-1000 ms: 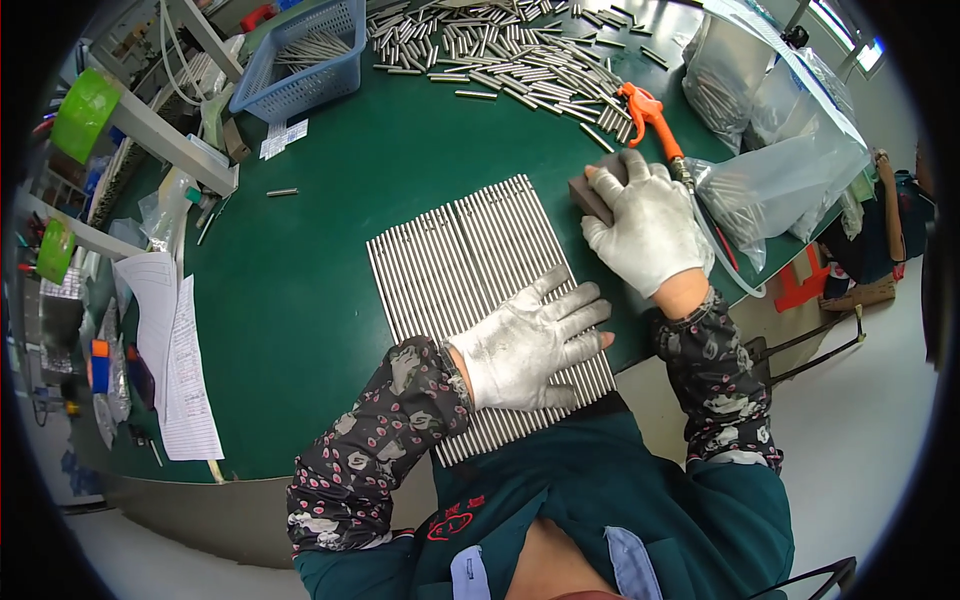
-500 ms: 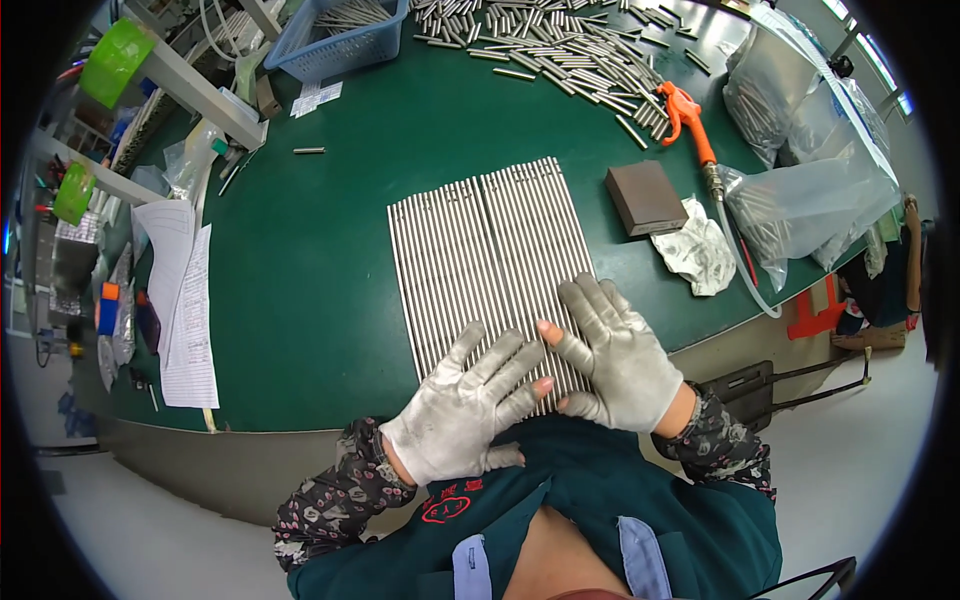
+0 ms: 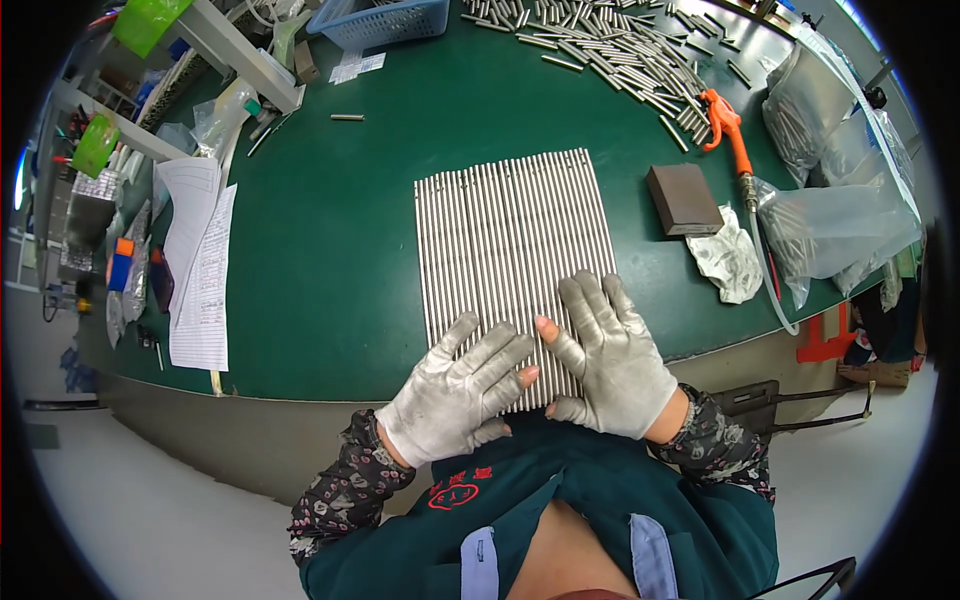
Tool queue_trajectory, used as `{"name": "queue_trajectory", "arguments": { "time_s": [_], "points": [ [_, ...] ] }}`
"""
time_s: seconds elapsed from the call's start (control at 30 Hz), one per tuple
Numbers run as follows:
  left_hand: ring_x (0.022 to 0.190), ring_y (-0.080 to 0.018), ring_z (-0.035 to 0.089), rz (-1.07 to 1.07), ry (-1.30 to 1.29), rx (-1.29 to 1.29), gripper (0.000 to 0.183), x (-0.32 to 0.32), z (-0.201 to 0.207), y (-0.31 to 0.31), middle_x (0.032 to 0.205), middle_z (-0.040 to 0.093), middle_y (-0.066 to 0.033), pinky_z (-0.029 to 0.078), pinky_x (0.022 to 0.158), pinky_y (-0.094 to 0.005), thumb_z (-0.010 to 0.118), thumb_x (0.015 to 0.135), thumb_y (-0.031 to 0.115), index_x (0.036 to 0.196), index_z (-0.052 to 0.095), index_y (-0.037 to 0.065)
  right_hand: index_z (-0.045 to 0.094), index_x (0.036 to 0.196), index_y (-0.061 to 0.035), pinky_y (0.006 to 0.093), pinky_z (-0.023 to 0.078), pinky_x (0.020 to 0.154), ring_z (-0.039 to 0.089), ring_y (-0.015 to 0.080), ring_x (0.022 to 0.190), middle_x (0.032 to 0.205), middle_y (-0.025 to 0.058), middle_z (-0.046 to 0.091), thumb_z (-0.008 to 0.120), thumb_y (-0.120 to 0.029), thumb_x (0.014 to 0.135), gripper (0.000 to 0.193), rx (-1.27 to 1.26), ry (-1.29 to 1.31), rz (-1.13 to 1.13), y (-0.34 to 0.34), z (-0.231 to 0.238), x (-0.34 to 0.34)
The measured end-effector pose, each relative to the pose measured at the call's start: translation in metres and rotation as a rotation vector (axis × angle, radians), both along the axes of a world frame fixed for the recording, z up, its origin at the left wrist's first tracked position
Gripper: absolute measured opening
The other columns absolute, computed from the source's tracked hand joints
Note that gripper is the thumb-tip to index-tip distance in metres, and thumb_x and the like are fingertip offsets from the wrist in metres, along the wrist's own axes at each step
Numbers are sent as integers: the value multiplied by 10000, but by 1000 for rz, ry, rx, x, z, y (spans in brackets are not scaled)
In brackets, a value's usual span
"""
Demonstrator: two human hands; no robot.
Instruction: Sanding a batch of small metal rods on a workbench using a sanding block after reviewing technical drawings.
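Note:
A block of slim silvery metal rods (image 3: 515, 220) lies side by side on the green table, running from its near edge toward the middle. My left hand (image 3: 450, 390), in a pale glove with bare thumb tip and another fingertip, rests spread over the near left part of the rods. On their near right part lies my right hand (image 3: 615, 355), likewise gloved, fingers stretched out and the tip of one digit bare. Both hands are open and press flat on top, gripping nothing. The rods beneath my palms are hidden.
Many loose short metal pins (image 3: 620, 60) are heaped at the far side, near a blue basket (image 3: 385, 25). To the right are an orange air gun (image 3: 728, 125) with hose, a brown block (image 3: 685, 198), crumpled white paper (image 3: 727, 262) and bagged pins (image 3: 830, 225). Papers (image 3: 200, 290) lie left.
The gap between the two groups of rods has closed, and their far ends line up more evenly. Fewer dark marks show there. My hands stay spread on them; the whole view has shifted slightly.

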State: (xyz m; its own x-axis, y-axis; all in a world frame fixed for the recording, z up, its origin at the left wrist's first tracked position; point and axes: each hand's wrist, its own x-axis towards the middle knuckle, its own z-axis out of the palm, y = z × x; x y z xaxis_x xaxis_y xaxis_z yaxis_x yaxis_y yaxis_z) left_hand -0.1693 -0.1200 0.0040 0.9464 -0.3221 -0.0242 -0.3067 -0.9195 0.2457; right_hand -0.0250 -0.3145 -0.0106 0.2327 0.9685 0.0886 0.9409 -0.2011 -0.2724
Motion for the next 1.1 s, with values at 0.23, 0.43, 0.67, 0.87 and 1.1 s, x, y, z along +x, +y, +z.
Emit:
{"name": "queue_trajectory", "arguments": {
  "time_s": [0.23, 0.43, 0.67, 0.87, 1.1],
  "points": [
    [1348, -280, 402, -17, -51, -2, 734, -1, -4, 1, 1415, 472, -90, 196, 1165, -542, 696, 677, 421, 1325, 497, 139, 407, 1418, -88, 576, 146, 1143, 267, 470, 1379, 1429, 312, 356, 306, -733, 859, 859, 31, -40, 4, 1, -3, 0],
    [1374, -230, 365, 34, 2, 20, 720, -1, 2, -1, 1443, 447, -70, 166, 1177, -503, 740, 672, 474, 1288, 558, 149, 425, 1407, -87, 570, 148, 1146, 266, 458, 1386, 1437, 308, 350, 331, -729, 856, 852, 21, -46, -8, 1, -3, 3],
    [1377, -303, 359, -8, -87, -102, 835, -3, 2, 23, 1462, 405, -138, 199, 1156, -520, 677, 722, 514, 1412, 418, 121, 462, 1376, -64, 563, 210, 1129, 338, 459, 1342, 1399, 305, 398, 321, -728, 867, 848, 127, 28, 1, 3, 13, 20],
    [1381, -348, 341, 55, -295, -16, 794, 44, 3, 70, 1467, 388, -171, 223, 1147, -516, 627, 798, 490, 1439, 376, 94, 477, 1360, -42, 500, 280, 1122, 379, 436, 1326, 1382, 280, 440, 427, -541, 932, 659, 269, -118, -152, 23, 10, 68],
    [1397, -338, 310, 18, -259, 186, 806, 78, -21, 61, 1468, 388, -176, 166, 1169, -510, 453, 850, 665, 1419, 423, 95, 472, 1376, -55, 487, 242, 1146, 310, 379, 1389, 1438, 241, 400, 494, -469, 916, 620, 159, -163, -125, 38, -20, 64]
  ]
}}
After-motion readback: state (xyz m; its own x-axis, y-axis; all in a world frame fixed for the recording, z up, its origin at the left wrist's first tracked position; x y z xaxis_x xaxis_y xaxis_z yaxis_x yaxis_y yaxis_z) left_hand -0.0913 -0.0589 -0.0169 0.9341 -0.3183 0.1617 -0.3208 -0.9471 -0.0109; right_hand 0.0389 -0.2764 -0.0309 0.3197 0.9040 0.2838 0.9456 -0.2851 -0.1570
